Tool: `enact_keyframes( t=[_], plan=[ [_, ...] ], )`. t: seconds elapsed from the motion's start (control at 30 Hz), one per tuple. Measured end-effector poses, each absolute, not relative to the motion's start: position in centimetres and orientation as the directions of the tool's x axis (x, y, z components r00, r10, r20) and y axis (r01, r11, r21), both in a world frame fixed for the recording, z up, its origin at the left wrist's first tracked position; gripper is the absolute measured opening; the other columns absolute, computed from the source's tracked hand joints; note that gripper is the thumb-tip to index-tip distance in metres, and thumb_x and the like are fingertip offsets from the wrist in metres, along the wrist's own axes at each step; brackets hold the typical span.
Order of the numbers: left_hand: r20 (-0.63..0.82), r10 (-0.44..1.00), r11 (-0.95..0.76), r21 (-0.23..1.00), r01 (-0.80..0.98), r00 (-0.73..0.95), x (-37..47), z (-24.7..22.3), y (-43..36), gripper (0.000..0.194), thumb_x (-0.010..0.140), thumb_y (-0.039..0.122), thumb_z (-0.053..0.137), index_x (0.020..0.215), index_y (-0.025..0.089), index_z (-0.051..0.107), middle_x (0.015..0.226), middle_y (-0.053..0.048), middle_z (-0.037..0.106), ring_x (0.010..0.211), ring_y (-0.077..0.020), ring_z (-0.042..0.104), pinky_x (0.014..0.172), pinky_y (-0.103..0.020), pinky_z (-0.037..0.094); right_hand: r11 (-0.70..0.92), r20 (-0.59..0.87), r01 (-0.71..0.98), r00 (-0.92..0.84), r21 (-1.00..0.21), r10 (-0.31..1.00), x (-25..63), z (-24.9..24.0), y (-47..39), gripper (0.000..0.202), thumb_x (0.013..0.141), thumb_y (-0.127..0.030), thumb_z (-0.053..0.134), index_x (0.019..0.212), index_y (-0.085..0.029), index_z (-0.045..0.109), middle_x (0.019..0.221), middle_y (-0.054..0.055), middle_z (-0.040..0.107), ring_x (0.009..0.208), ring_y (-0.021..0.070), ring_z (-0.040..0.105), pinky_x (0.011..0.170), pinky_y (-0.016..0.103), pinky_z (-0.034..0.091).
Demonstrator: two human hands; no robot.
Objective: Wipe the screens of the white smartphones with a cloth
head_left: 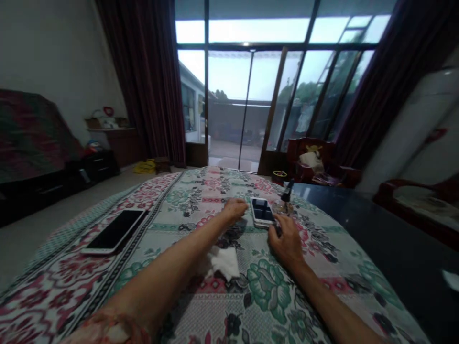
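Note:
A white-framed smartphone (262, 210) lies face up on the flowered tablecloth, its dark screen showing reflections. A second pale layer shows under its lower edge; I cannot tell whether that is another phone. My left hand (235, 209) is just left of it, fingers curled together, and whatever they may hold is hidden. At the lower right corner, my right hand (287, 240) has its thumb and fingers apart, fingertips at the phone's edge. A crumpled white tissue (225, 263) lies near my left forearm. Behind my right hand stands a small clear container with a black upright top (287, 192).
A large white-edged tablet (115, 231) lies at the table's left side. The patterned tablecloth (267, 286) covers the rounded table. A dark glossy surface (362, 224) adjoins on the right. Beyond are a carved wooden chair (311, 160), a glass door and dark curtains.

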State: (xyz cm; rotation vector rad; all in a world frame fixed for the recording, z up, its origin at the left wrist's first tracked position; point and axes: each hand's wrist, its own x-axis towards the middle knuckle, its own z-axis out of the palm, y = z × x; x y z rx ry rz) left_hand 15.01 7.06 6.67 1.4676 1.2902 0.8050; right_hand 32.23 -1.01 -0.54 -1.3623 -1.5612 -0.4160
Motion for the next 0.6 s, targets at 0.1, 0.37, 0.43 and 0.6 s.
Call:
enact_keyframes(
  t=[0.1,0.37,0.43,0.6],
  plan=[
    [-0.023,0.991,-0.034,0.905,0.424,0.129,10.4,7.4,5.9,0.035,0.091,0.036,0.059,0.12,0.015,0.058,0.121,-0.008,0.059,0.103,-0.0253,0.061,0.086,-0.043,0.054,0.399,0.846,0.884,-0.009,-0.242,0.533,31.6,0.0,-1.6,0.031,0.084,-0.022,0.048,0.112,-0.018,0.061,0.104,0.012,0.061,0.099,0.0266,0.058,0.09,0.045,0.048],
    [0.178,0.98,-0.046,0.643,0.765,-0.091,-5.2,9.2,2.2,0.031,0.088,0.024,0.058,0.118,0.019,0.062,0.115,-0.008,0.065,0.11,-0.0253,0.059,0.098,-0.039,0.045,0.604,0.854,0.774,-0.174,-0.188,0.49,25.8,2.6,-1.5,0.034,0.082,-0.012,0.043,0.11,-0.018,0.062,0.104,0.011,0.063,0.098,0.0248,0.06,0.088,0.042,0.05],
    [0.223,0.958,0.024,0.569,0.822,-0.182,-9.0,8.9,1.1,0.038,0.083,0.019,0.057,0.121,0.019,0.061,0.12,-0.01,0.063,0.122,-0.0286,0.05,0.106,-0.039,0.036,0.667,0.823,0.696,-0.196,-0.266,0.533,21.9,3.5,-1.3,0.039,0.08,-0.009,0.04,0.112,-0.019,0.062,0.107,0.01,0.063,0.103,0.0236,0.059,0.093,0.041,0.048],
    [0.158,0.918,0.293,0.354,0.888,-0.365,-15.5,5.9,-0.6,0.058,0.072,0.042,0.064,0.123,0.014,0.055,0.127,-0.018,0.058,0.119,-0.0364,0.051,0.098,-0.045,0.04,0.741,0.716,0.489,-0.289,-0.461,0.636,10.2,3.4,-0.3,0.045,0.074,-0.004,0.04,0.11,-0.016,0.064,0.102,0.01,0.067,0.097,0.0207,0.062,0.088,0.035,0.051]
  ],
)
